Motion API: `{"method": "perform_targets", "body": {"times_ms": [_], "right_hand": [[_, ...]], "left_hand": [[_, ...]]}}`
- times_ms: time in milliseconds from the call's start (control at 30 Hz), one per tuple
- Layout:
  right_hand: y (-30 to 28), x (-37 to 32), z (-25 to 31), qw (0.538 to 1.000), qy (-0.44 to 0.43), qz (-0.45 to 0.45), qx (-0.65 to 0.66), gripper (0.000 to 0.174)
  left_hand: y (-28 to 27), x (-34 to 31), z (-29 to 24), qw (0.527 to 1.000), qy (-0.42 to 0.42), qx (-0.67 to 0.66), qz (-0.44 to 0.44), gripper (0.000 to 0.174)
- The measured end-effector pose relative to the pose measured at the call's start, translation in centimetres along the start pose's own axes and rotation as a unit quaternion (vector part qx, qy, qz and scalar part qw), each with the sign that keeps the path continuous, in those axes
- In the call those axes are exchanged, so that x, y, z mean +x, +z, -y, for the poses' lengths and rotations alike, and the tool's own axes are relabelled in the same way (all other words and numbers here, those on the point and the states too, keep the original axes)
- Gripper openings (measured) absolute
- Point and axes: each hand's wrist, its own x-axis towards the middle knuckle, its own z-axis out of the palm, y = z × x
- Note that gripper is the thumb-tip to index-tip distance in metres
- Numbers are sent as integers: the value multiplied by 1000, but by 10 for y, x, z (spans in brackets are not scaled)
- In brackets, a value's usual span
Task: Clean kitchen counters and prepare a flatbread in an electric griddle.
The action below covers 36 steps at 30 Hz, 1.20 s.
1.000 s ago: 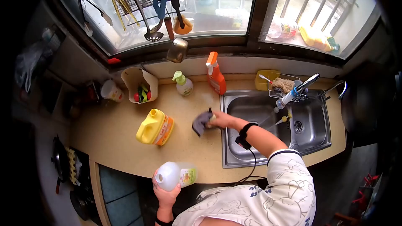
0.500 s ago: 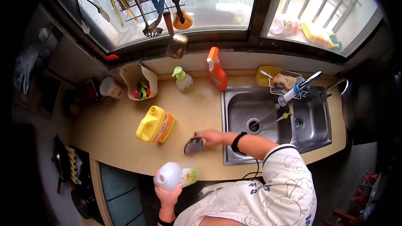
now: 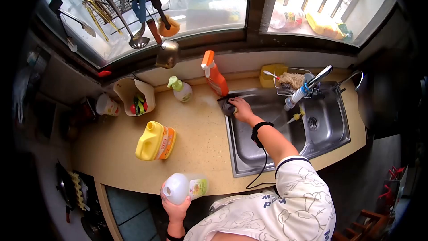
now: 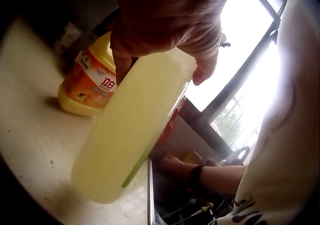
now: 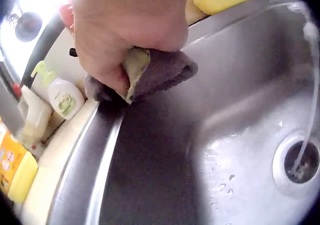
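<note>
hands (image 3: 175, 209) (image 3: 243, 109) partly hide bottle (image 4: 132, 130), cloth (image 5: 164, 74) | jug (image 5: 19, 170) cropped, right wrist view

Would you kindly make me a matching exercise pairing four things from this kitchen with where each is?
Things:
1. greyish cloth
2. translucent bottle
3. yellow jug
4. orange spray bottle

Places:
A. standing on the counter, away from the wall
B. in the left hand
C. beside the wall, near the sink
D. in the right hand

Pairs: 1-D; 2-B; 3-A; 4-C
</note>
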Motion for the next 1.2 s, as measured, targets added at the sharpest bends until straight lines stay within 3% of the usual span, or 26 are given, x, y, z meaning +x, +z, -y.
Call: {"method": "perform_targets", "body": {"times_ms": [33, 100, 133, 233, 267, 333, 433, 533, 633, 767, 800, 867, 900, 967, 1033, 1067, 1100, 1133, 1167, 1200], "right_hand": [[-6, -8, 4, 1000, 6, 4, 2, 56], [-22, -13, 4, 991, -21, 129, 16, 48], [-24, -26, 1, 988, -71, 127, 51, 42], [-49, -57, 16, 953, -87, 286, 40, 48], [-57, -55, 18, 955, -87, 282, 39, 48], [-66, -57, 25, 982, -172, 79, -5, 47], [-72, -26, 24, 967, -235, -46, -84, 37], [-40, -1, -18, 962, -217, -32, -162, 32], [-38, -1, -51, 964, -205, -54, -160, 32], [-52, -35, -82, 988, -50, -92, -113, 46], [-57, -39, -83, 988, -54, -92, -115, 46], [-65, -47, -82, 990, 71, -101, -67, 53], [-70, -50, -74, 991, 66, -96, -65, 53], [-76, -50, -53, 980, 180, -83, 4, 57], [-85, -46, -22, 986, 142, -89, 17, 57], [-99, -38, 7, 964, 191, -17, 183, 55], [-102, -32, 28, 909, 234, 56, 341, 53], [-92, -27, 39, 876, 205, 61, 431, 49], [-84, -20, 51, 877, 202, 66, 432, 49], [-77, -12, 63, 801, 188, 149, 549, 48]], "left_hand": [[0, -2, -3, 1000, -5, 3, 5, 78], [5, 5, -11, 1000, -15, -18, 13, 78], [8, 6, -11, 1000, -11, -22, 16, 78], [18, 12, -9, 999, -20, -35, 12, 79], [19, 13, -9, 1000, -13, -23, 16, 79], [22, 13, -14, 1000, -9, -7, 25, 79], [28, 16, -20, 998, -38, -31, 34, 80], [37, 15, -20, 999, -15, -20, 26, 80], [44, 17, -29, 999, -34, -6, 27, 80], [46, 14, -33, 998, -43, -35, 36, 80], [48, 16, -37, 998, -44, -28, 42, 80], [49, 20, -31, 999, -17, -20, 45, 79], [47, 20, -27, 999, 9, -6, 50, 79], [47, 20, -26, 999, -2, -17, 42, 78], [45, 21, -27, 999, -11, -27, 35, 78], [43, 22, -27, 999, -5, -36, 41, 77], [41, 22, -28, 998, 3, -44, 46, 77], [38, 21, -27, 999, 10, -33, 39, 77], [35, 21, -28, 999, 8, -33, 33, 77], [32, 20, -29, 999, 23, 2, 34, 78]]}}
